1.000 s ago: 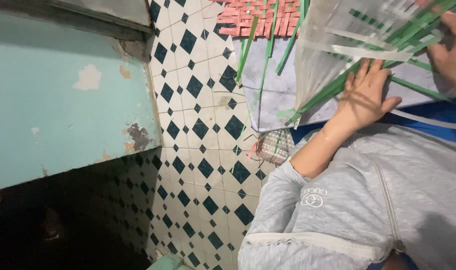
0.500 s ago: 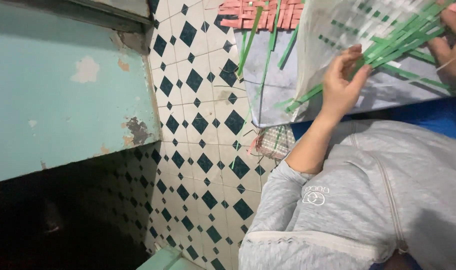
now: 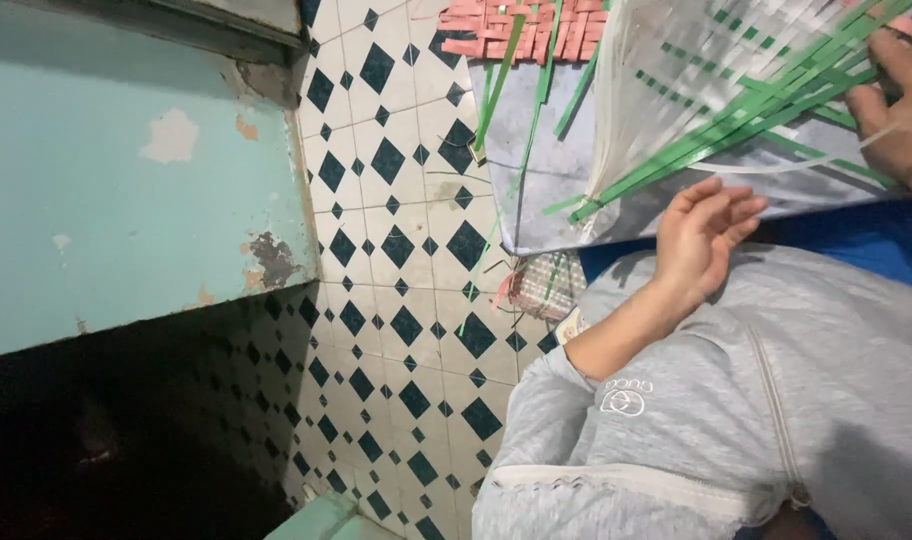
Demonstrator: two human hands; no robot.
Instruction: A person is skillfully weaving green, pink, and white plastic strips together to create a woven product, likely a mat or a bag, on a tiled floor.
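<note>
Left hand (image 3: 704, 235) has dropped off the green strips (image 3: 736, 120), open; right hand (image 3: 896, 100) grips them; one woven mat (image 3: 676, 60).

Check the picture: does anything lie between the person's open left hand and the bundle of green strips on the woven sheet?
Nothing visible does. The left hand lies open just below the bundle of flat green plastic strips, with only the pale woven sheet under them. The right hand touches the strips' far end.
</note>
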